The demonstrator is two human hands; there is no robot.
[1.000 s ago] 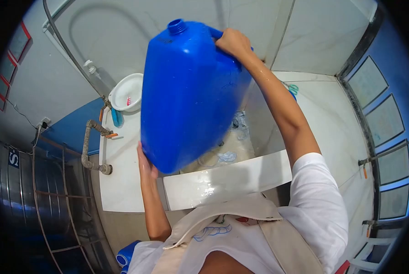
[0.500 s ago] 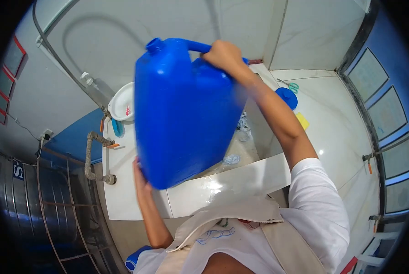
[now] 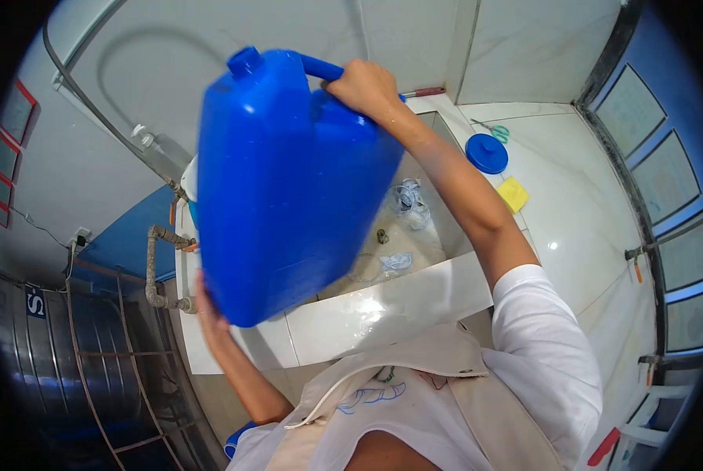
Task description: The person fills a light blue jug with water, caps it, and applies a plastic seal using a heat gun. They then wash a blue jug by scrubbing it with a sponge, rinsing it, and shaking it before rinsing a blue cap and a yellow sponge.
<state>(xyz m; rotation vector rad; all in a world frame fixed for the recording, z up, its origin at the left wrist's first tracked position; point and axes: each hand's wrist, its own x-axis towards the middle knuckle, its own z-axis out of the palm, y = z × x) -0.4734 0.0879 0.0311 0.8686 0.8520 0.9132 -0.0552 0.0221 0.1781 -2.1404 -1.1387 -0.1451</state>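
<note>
At upper center, the right hand (image 3: 366, 88) curls its fingers around the blue jerrycan's (image 3: 281, 188) handle; the left hand's (image 3: 213, 312) fingers touch its bottom edge.

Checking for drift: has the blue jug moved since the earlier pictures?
Yes, the blue jug has shifted left, closer to the bent pipe.

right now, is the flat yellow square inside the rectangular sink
No, the yellow square lies on the white tiled counter beside the round blue lid.
</note>
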